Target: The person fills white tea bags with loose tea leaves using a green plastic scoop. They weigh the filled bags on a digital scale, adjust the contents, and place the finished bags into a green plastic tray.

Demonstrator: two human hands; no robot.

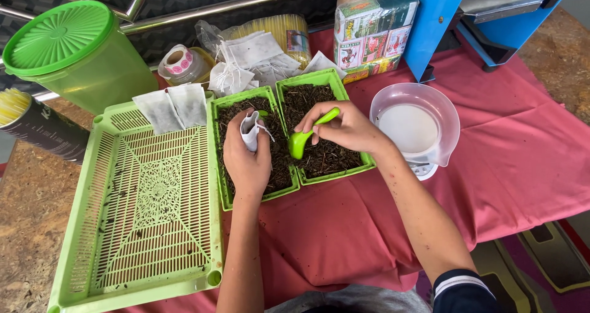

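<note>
My left hand [246,159] holds a small white drawstring bag [251,130] over the left green tray [222,184], which is filled with dark loose tea leaves. My right hand [347,127] grips a green plastic scoop [302,140]; its bowl points down between the two trays, close to the bag. The right green tray [326,76] also holds dark leaves. Two flat filled white bags [172,106] lie at the top of the large green perforated tray [150,196].
A pile of empty white bags [252,58] lies behind the trays. A clear bowl [418,125] sits on a scale at right. A green lidded bin [74,52], tape roll [178,61], wrapped boxes [372,33] and a blue machine [442,18] stand at the back. A red cloth [504,165] covers the table.
</note>
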